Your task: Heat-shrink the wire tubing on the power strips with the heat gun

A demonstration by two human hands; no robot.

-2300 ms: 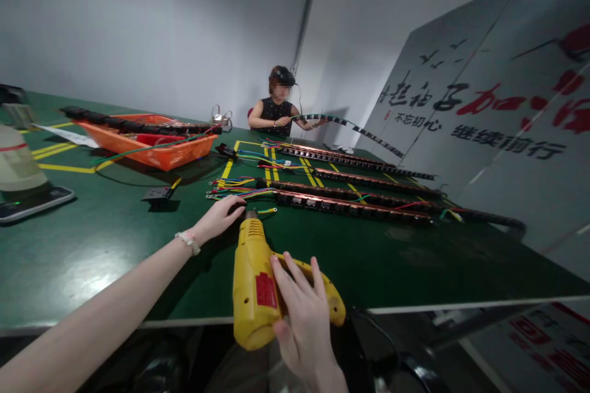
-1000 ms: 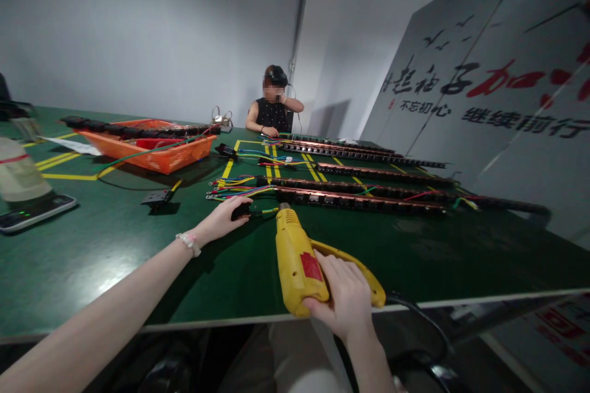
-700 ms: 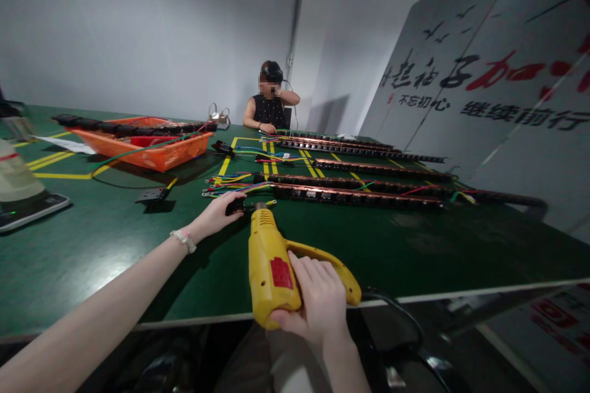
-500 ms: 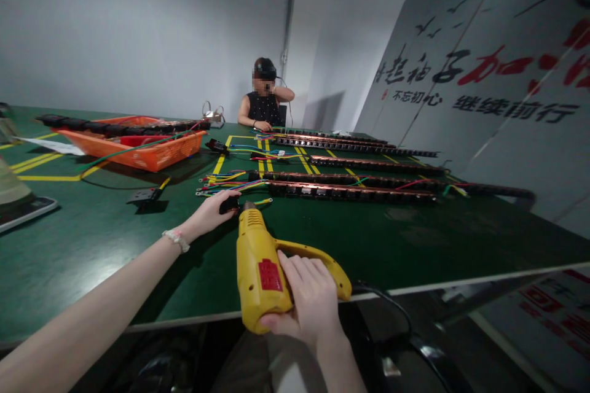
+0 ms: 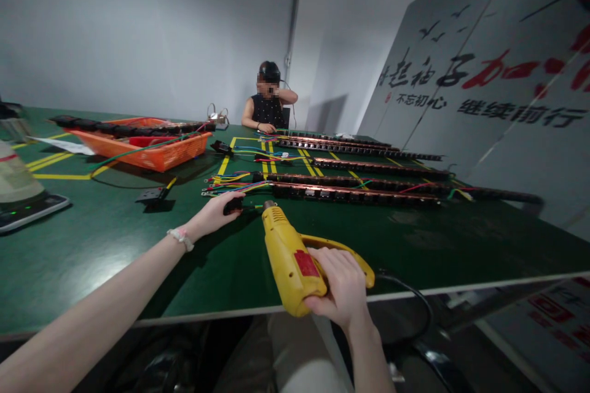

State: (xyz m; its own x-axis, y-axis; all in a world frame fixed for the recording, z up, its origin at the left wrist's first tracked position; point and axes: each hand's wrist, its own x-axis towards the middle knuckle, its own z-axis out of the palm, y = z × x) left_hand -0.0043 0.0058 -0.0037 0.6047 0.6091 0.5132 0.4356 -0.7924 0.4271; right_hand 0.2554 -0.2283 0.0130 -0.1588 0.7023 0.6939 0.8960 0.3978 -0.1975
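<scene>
My right hand (image 5: 338,285) is closed round the handle of a yellow heat gun (image 5: 290,255) near the table's front edge. Its nozzle points away from me at a yellow-green wire (image 5: 258,207). My left hand (image 5: 216,215), with a bead bracelet on the wrist, reaches across the green table (image 5: 92,245) and pinches a small black part (image 5: 233,204) at the wire's end, just left of the nozzle. Right behind lies a long black socket strip (image 5: 350,195) with copper bars and coloured wire ends.
Several more socket strips (image 5: 369,167) lie in rows further back. An orange basket (image 5: 147,150) with strips stands at the back left, a black socket module (image 5: 152,195) in front of it. A person (image 5: 268,104) sits at the far end. A phone (image 5: 32,209) lies at left.
My right hand has closed on the heat gun's handle and swung its nozzle right, left, then right again beside the wire. My left hand has picked up the small black part.
</scene>
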